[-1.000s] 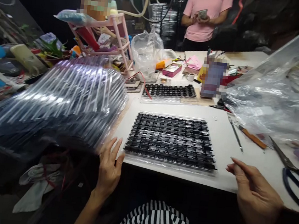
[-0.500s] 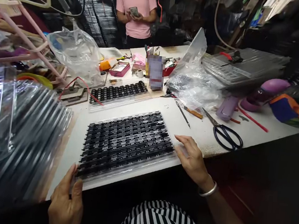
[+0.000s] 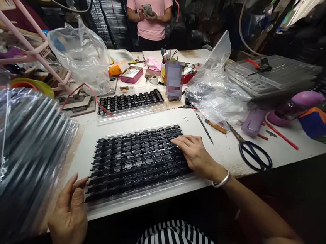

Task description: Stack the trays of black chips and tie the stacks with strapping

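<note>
- I see my left hand (image 3: 68, 215) open with the fingers spread. It is at the near left corner of the tray (image 3: 135, 162), fingertips at its rim. I cannot tell whether they touch it.
- My right hand (image 3: 196, 154) lies open and flat, gripping nothing. Its fingers rest on the black parts at the far right of that tray, and a bracelet (image 3: 223, 180) sits on the wrist.
- The tray is clear plastic, filled with rows of small black parts. It lies flat on the counter (image 3: 224, 149), with its near edge along the counter's front edge.
- Hazard, as I judge it: downward pressure at the front edge could tip the tray and spill the rows. A sideways drag of the flat palm could knock parts out of their slots.
- Hazard: the bagged stack of trays (image 3: 17, 149) leans just beside the left corner. A nudge from my left hand could make it slide.
- The scissors (image 3: 253, 151) and a thin metal tool (image 3: 204, 128) lie to the right, near my right wrist. A sweep of that arm could catch them.
- Further back is a second tray (image 3: 131, 101) with a red wire (image 3: 95, 96) across it, then a crumpled plastic bag (image 3: 218, 93).
- At the far end a person in a pink shirt (image 3: 149, 0) holds a phone (image 3: 147, 9).
- Writing: I can read no brand, label or lettering anywhere.
</note>
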`<state>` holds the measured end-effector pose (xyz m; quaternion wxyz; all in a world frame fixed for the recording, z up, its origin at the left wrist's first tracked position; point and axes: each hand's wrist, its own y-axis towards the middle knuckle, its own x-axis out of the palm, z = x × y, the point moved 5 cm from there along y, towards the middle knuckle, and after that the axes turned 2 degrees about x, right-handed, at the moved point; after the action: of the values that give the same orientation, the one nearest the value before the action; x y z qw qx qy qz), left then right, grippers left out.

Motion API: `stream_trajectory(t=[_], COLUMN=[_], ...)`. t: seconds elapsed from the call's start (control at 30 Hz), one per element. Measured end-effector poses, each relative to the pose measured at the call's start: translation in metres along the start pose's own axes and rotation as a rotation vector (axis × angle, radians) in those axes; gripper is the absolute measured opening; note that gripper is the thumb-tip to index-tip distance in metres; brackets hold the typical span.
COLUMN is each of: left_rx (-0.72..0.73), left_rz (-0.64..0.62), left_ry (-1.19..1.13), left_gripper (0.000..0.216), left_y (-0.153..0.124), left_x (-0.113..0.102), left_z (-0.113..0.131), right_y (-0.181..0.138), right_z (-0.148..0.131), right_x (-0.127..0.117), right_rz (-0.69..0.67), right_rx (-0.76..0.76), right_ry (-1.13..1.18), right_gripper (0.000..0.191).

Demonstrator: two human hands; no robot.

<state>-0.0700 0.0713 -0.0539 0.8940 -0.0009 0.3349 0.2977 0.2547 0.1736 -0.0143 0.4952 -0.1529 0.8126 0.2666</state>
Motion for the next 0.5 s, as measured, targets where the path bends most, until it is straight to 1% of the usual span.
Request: stream_trajectory(t=[0.03,0.1,0.13,0.23,0.3,0.5], left_rx=[0.001,-0.010,-0.020,-0.026,-0.023,-0.006], left_rz=[-0.001,-0.011,-0.016,-0.016,-0.007,0.012], left_ry=[-0.018,-0.046,-0.053,-0.049,-0.035,0.015], left_gripper=[0.053,0.051,0.051,0.051,0.052,0.051], left_y=[-0.001,-0.003,-0.004,-0.004,-0.004,-0.002], left_x=[0.000,0.000,-0.001,-0.001,-0.001,0.002], left_z=[-0.002,-0.006,-0.008,-0.009,-0.007,0.000], right_y=[0.006,0.012,0.013,0.009,0.003,-0.006], right_z=[0.001,0.007,0.011,0.025,0.032,0.035], right_x=[0.003,0.005,0.004,-0.007,-0.009,0.003], right_rz=[-0.033,-0.060,-0.043,0.087,0.124,0.006], right_rx=[-0.026,-0.021,0.005,0.107,0.133,0.008], right_ry=[-0.026,-0.045,-0.036,-0.005,-0.023,-0.222], right_gripper=[0.047,0.050,0.050,0.047,0.046,0.048])
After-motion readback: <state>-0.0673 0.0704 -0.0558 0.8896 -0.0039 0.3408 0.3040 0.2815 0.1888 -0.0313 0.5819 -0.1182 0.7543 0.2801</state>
